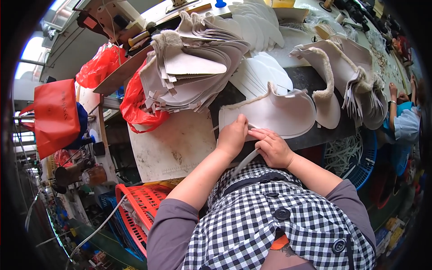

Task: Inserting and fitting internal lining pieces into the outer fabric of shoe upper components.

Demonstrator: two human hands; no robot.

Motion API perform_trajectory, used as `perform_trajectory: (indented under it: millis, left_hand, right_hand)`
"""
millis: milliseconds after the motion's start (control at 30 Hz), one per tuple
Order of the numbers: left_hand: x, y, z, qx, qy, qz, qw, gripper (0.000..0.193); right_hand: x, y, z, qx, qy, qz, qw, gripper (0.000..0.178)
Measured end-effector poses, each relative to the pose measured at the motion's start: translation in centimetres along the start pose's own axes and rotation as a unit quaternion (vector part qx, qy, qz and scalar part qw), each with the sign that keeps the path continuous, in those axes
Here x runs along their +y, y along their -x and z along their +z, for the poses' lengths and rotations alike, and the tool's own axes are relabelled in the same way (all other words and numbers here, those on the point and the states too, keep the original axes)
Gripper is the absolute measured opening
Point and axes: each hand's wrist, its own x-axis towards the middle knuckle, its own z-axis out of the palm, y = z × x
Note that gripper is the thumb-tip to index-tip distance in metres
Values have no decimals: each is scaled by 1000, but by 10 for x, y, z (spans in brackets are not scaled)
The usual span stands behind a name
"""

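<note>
A pale shoe upper (279, 114) with a fleece-trimmed top edge lies on the dark board in front of me. My left hand (233, 137) pinches its near edge, thumb and fingers closed. Beside it, my right hand (274, 149) has its fingertips pressed together at the same edge. From under the right hand a narrow grey strip (246, 163) hangs down toward my lap. Exactly how the strip meets the edge is hidden by my fingers.
A tall stack of uppers (193, 67) stands at the left, with white curved sheets (263, 74) behind. More uppers (330, 85) lie at the right. A blue basket (370, 159) holds strips; a red basket (139, 204) sits low left. A co-worker (402, 117) is at far right.
</note>
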Motion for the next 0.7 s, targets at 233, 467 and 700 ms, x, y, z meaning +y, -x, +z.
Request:
perform_trajectory:
  millis: [233, 467, 700]
  left_hand:
    - [1, -27, -23, 32, 93, -34, 995, 15]
    - [-7, -12, -34, 111, 169, -82, 976, 23]
    - [-15, 27, 3, 6, -52, -37, 998, 46]
  right_hand:
    - [11, 4, 17, -56, -16, -9, 998, 17]
    - [32, -13, 2, 28, -171, 112, 978, 27]
    - [31, -37, -18, -74, -335, 169, 924, 26]
